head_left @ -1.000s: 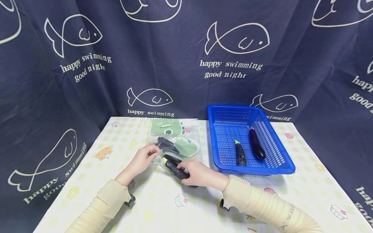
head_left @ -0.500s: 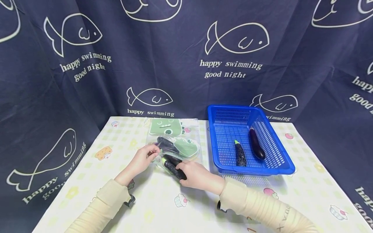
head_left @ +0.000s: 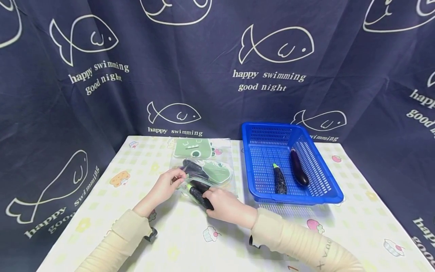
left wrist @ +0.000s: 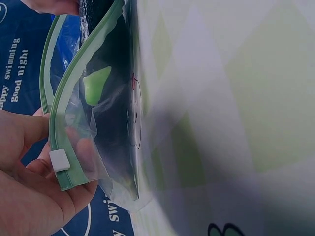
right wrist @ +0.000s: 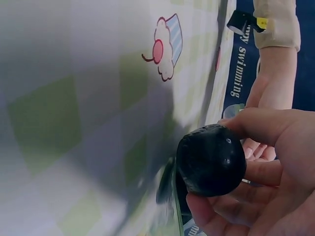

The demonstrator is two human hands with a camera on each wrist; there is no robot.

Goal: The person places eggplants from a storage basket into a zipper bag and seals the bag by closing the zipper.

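In the head view a clear zip bag with a green cartoon print lies on the table. My left hand pinches its mouth at one corner, beside the white slider on the green zip strip. With curled fingers my right hand grips the blunt end of a dark eggplant. The bright green tip of this eggplant lies inside the bag mouth, showing through the film. Other dark eggplants rest in the bag, partly covered by glare and the left fingers.
A blue perforated basket stands on the right side of the table. It holds a dark eggplant with a green tip and a glossy purple eggplant. Behind the table hangs a navy curtain with fish drawings.
My right hand has moved left and slightly forward with the eggplant, whose green end goes farther into the bag. The left hand keeps its hold on the bag mouth.
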